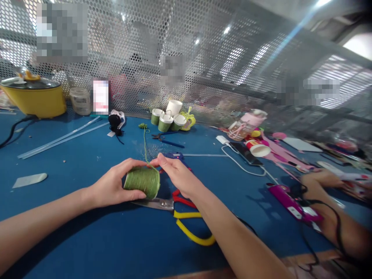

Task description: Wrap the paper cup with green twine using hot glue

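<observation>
My left hand [116, 184] grips a small cup wrapped in green yarn [143, 182], thumb below and fingers over the top. The cup lies tilted on its side, its rim toward the right. At that rim, my right hand [178, 174] closes thumb and fingers on the green yarn strand [145, 145]. The strand runs back across the table to a small green clump [143, 126]. Beneath the cup and my right wrist lie scissors [162, 204] with yellow handles; a red handle [183, 198] shows beside them. A blue glue gun [174, 155] is partly hidden behind my right hand.
Green-wrapped cups [165, 123] and a white cup [174, 107] stand at the back, near blue-handled pliers [171, 141]. Clear glue sticks [64, 137] and a yellow pot [36, 99] are left. At right are a phone [246, 153], a purple power strip [286, 203] and another person's arm [322, 193].
</observation>
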A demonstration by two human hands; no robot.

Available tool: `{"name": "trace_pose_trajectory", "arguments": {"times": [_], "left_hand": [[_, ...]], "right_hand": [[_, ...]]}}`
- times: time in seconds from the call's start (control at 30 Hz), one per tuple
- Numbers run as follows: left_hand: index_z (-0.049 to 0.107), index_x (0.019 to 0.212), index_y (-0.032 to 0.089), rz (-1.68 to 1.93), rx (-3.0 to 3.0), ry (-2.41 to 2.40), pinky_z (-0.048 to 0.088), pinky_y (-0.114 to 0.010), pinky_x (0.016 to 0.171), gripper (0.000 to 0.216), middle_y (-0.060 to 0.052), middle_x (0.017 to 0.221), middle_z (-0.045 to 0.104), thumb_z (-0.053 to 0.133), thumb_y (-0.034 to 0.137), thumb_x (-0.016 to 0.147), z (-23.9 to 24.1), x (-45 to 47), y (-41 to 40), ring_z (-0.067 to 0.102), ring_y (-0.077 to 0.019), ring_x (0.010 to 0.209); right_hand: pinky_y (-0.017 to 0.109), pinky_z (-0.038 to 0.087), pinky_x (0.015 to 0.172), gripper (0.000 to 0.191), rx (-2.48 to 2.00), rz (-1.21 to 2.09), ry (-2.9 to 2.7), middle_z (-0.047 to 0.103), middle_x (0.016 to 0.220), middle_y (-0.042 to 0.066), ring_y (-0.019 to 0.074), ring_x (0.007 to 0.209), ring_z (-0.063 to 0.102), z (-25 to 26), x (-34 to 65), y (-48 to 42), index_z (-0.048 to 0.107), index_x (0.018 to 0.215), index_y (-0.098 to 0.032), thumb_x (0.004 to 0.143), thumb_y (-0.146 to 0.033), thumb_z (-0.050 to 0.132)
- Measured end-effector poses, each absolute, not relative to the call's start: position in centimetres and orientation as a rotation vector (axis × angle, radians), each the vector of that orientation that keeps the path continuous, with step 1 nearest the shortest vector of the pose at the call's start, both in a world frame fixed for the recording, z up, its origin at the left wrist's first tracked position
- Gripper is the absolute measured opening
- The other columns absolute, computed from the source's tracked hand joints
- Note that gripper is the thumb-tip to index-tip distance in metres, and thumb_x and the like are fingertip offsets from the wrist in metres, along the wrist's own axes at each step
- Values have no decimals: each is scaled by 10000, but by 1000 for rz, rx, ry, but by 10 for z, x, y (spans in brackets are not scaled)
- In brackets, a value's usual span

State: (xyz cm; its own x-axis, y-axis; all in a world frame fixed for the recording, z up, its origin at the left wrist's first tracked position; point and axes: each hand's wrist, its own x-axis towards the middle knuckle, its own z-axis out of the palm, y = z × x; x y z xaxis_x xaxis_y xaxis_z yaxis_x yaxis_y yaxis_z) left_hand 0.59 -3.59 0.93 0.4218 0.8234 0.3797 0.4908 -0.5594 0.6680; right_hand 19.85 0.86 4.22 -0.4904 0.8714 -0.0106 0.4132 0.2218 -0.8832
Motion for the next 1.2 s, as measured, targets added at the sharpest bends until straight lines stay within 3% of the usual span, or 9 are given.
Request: {"name": "trace_pose_trajectory", "arguments": {"times": [0.1,0.3,0.6,0.77,0.97,1.03,1.1,1.2], "left_hand": [[388,1164,207,979,2206,1090,445,-366,880,538,-90,1143,545,636,363,713,8,6,-37,533,-234,1044],[338,1198,220,991,2256,1068,473,-339,832,617,-87,1112,546,657,376,694,4,6,-39,555,-230,1003],[328,1242,224,970,2398,949,461,-337,841,596,-98,1150,517,624,359,742,8,4,-41,527,-230,1032],[448,1201,214,906,2405,934,455,-349,851,491,-97,1109,516,594,366,759,11,5,-42,524,-239,1021],[467,1171,207,935,2313,1058,471,-327,793,446,-84,1053,535,578,370,771,16,5,-40,549,-207,922],[459,1177,213,981,2300,1104,457,-332,827,445,-79,1078,527,579,360,775,16,4,-38,537,-206,954],[459,1172,212,1030,2287,1155,442,-333,858,439,-73,1084,524,584,349,774,16,2,-36,527,-205,979],[464,1155,200,1094,2254,1216,433,-332,877,432,-69,1075,525,593,344,768,16,0,-33,523,-206,990]], "right_hand": [[337,334,901,452,-1109,1358,-1944,656,874,42,172,937,549,46,196,8,667,827,-179,836,-526,379],[270,385,656,166,-1152,1364,-1871,582,675,-16,115,653,508,48,188,8,624,711,-162,663,-316,663],[225,307,508,121,-1038,1516,-1851,509,535,-54,65,507,423,62,173,30,583,639,-147,673,-247,642],[201,342,489,125,-1055,1508,-2010,533,544,-46,53,490,436,52,157,42,580,625,-139,694,-228,634],[186,323,390,236,-1372,1029,-2016,581,607,3,54,422,464,66,189,59,558,713,-148,850,-297,436],[201,366,442,266,-1552,666,-2043,609,656,26,75,471,516,70,211,64,548,739,-158,875,-306,374],[234,397,552,204,-1746,333,-2119,617,656,44,128,598,577,68,230,65,541,672,-174,829,-270,452],[263,378,592,208,-1836,299,-2203,583,581,49,196,685,584,53,249,61,479,506,-194,675,-161,597]]}}
